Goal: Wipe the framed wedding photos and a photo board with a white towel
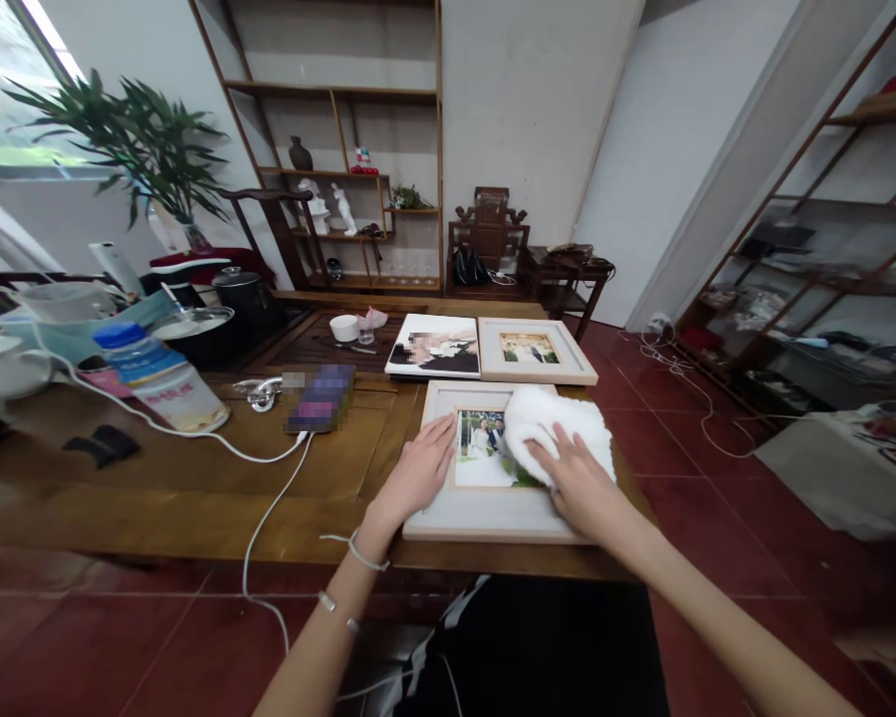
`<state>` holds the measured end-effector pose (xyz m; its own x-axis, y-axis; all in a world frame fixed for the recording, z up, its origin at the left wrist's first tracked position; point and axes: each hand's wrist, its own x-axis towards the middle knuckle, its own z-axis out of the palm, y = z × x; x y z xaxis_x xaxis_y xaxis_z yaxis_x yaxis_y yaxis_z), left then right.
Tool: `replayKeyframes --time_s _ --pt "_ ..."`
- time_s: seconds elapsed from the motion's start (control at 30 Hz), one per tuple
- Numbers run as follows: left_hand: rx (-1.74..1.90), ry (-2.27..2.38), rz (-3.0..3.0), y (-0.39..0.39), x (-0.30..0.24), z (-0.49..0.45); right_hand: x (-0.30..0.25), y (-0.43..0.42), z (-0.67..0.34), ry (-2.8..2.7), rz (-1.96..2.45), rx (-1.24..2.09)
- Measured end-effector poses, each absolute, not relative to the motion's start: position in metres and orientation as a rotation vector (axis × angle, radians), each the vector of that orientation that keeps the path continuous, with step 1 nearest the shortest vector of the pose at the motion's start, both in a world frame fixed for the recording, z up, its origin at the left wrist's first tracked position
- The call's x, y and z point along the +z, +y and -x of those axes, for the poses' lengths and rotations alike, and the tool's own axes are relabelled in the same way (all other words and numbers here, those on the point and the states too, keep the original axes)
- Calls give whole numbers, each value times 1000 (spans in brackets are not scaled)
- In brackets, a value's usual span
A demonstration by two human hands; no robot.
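Note:
A white-matted photo frame lies flat on the near edge of the wooden table. My left hand rests flat on the frame's left side, fingers stretched out, steadying it. My right hand presses a white cloth onto the glass over the right part of the photo; its fingers lie spread on the cloth.
Behind it lie a second framed photo and an unframed print. A phone with a white cable, keys, a plastic bottle, black pots and a small bowl occupy the table's left and back. Red tile floor surrounds it.

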<state>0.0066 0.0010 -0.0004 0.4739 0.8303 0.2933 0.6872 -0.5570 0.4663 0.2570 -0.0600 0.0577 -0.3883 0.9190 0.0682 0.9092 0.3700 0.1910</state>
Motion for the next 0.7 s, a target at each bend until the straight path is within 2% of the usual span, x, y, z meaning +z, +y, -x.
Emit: replayKeyframes --time_s 0.17,0.3,0.47,0.7 --pt "735 1268 -2462 3 -1 -4 56 20 -268 2606 -1716 440" --pt "730 1282 -2458 1 0 -4 58 33 -267 2644 -1612 399" --pt "713 1301 -2433 -3 5 -7 60 -31 -261 2644 -1496 327" --pt "664 1360 -2405 -8 11 -10 84 -135 -243 2537 -1403 -55"
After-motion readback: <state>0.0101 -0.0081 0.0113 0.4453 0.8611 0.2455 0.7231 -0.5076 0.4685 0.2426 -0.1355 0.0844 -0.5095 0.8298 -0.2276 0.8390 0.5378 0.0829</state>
